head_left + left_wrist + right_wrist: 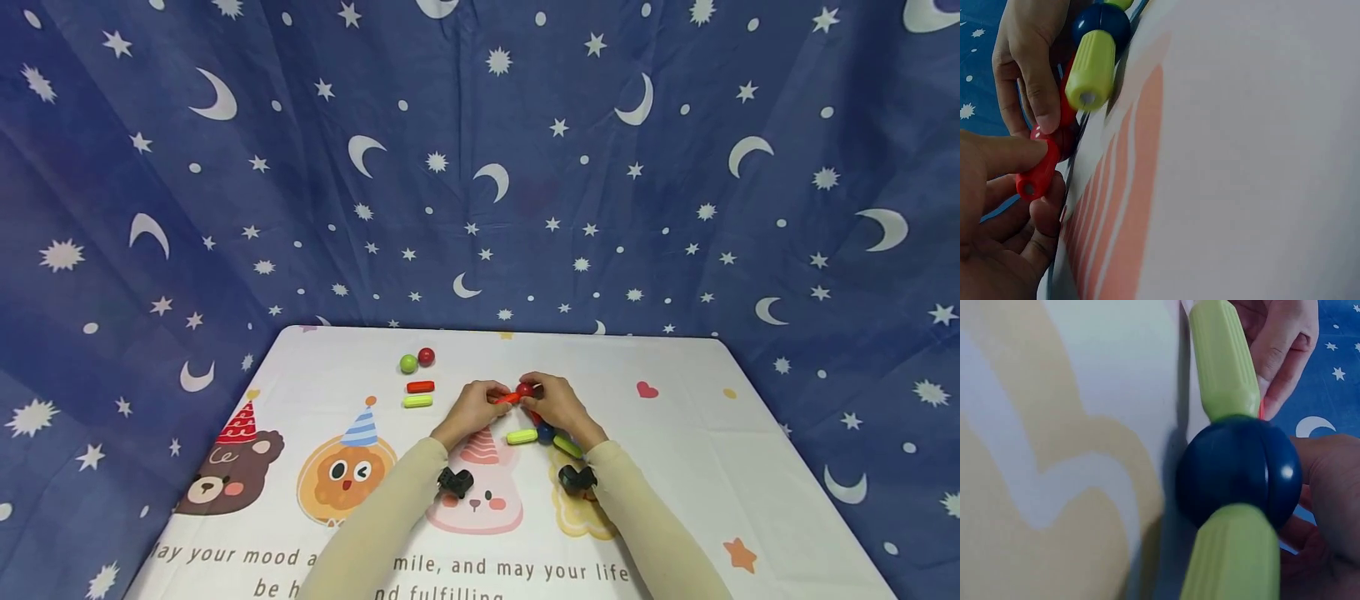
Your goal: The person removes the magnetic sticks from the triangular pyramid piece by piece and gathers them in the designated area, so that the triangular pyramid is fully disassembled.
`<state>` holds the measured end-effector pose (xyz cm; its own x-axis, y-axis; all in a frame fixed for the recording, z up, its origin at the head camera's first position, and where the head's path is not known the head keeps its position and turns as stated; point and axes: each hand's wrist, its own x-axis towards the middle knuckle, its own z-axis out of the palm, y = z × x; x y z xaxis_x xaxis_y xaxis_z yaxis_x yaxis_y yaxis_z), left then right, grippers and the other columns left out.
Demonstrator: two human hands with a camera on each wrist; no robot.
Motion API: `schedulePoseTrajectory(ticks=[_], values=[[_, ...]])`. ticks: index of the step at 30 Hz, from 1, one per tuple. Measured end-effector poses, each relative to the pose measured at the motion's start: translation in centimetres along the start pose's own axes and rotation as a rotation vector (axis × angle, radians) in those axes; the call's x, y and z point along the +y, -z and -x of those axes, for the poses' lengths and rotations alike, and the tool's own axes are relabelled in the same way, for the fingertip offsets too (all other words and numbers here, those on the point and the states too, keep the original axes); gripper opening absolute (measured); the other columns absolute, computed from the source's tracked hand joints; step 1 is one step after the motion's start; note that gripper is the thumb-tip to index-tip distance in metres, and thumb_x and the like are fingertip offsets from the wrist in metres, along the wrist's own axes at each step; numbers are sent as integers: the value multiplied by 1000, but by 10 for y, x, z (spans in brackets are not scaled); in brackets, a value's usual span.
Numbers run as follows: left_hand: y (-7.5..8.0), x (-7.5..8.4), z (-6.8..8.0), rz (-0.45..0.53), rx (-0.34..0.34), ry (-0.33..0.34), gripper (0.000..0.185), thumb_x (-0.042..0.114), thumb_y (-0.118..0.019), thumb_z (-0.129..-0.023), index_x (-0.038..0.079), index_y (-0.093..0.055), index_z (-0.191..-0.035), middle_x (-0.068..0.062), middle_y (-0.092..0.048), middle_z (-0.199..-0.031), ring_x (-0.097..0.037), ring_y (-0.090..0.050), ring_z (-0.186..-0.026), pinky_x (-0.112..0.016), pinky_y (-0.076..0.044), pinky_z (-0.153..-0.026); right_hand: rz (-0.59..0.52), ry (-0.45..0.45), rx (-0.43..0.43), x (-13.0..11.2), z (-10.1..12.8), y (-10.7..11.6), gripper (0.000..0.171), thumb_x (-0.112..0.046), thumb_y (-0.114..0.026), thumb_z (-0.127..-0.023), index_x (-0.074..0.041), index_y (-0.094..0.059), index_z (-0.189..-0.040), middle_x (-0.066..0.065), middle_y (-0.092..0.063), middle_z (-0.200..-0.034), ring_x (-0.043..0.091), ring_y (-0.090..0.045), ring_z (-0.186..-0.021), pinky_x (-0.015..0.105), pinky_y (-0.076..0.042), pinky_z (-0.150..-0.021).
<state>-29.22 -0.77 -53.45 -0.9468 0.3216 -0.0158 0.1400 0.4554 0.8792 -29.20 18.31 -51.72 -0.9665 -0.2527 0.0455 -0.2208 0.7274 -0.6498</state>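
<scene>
Fingers of our left hand [472, 406] pinched a short red plastic rod [508, 398], holding it level so its end met the glossy red ball [524, 389] that our right hand [558, 406] gripped from the other side. Both sat raised above the cartoon-printed tablecloth [675, 467], atop a dark blue ball [1238, 472] flanked by yellow-green rods [1222, 359]. Spare pieces, a green ball [408, 363] among them, lay well apart.
</scene>
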Motion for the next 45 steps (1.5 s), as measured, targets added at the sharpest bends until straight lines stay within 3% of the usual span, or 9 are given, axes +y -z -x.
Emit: schedulePoseTrajectory(ticks=[5, 10, 18, 28, 34, 40, 45], values=[[2, -3, -1, -56, 23, -29, 25, 11, -72, -88, 9, -71, -113, -7, -72, -101, -11, -59, -80, -22, -49, -69, 4, 18, -34, 1, -1, 4, 37, -10, -73, -87, -9, -66, -123, 11, -71, -110, 21, -69, -95, 39, -57, -85], [4, -5, -3, -43, 6, -31, 26, 11, -72, -88, 9, -70, -114, -7, -70, -98, -9, -57, -71, -21, -49, -60, 30, 43, -72, 4, -1, 7, 36, -7, -72, -87, -11, -66, -122, 11, -71, -111, 21, -68, -94, 38, -57, -83], [4, -7, -4, -69, 9, -53, 25, 16, -75, -87, 10, -72, -110, -5, -72, -100, -11, -58, -82, -25, -50, -75, 18, 40, -30, 6, 1, 5, 38, -16, -77, -85, -8, -67, -121, 11, -72, -107, 20, -68, -94, 38, -56, -84], [6, -8, -4, -83, 9, -49, 22, 16, -74, -87, 12, -73, -109, -2, -72, -99, -11, -57, -83, -23, -47, -75, 24, 21, -31, 6, -1, 5, 32, -17, -76, -86, -10, -69, -117, 7, -73, -105, 18, -67, -93, 39, -55, -85], [14, -5, 7, -89, 24, -56, 21, 19, -74, -88, 14, -73, -109, -1, -71, -102, -12, -59, -86, -28, -50, -80, 26, -4, -36, 10, -3, 4, 34, -20, -75, -87, -11, -69, -120, 7, -72, -110, 20, -67, -99, 40, -54, -89], [31, -6, 22, -50, 33, -26, 24, 19, -72, -90, 18, -70, -114, -1, -70, -108, -12, -62, -85, -24, -50, -69, 19, -25, -40, 9, -2, 4, 36, -20, -75, -87, -12, -68, -121, 7, -71, -111, 20, -66, -99, 41, -54, -92], [44, -4, 35, -40, 52, -43, 25, 17, -73, -89, 19, -70, -114, -3, -69, -109, -16, -59, -78, -25, -49, -60, 16, -11, -31, 9, -1, 4, 35, -18, -75, -87, -11, -68, -121, 9, -71, -112, 21, -66, -100, 41, -53, -92]])
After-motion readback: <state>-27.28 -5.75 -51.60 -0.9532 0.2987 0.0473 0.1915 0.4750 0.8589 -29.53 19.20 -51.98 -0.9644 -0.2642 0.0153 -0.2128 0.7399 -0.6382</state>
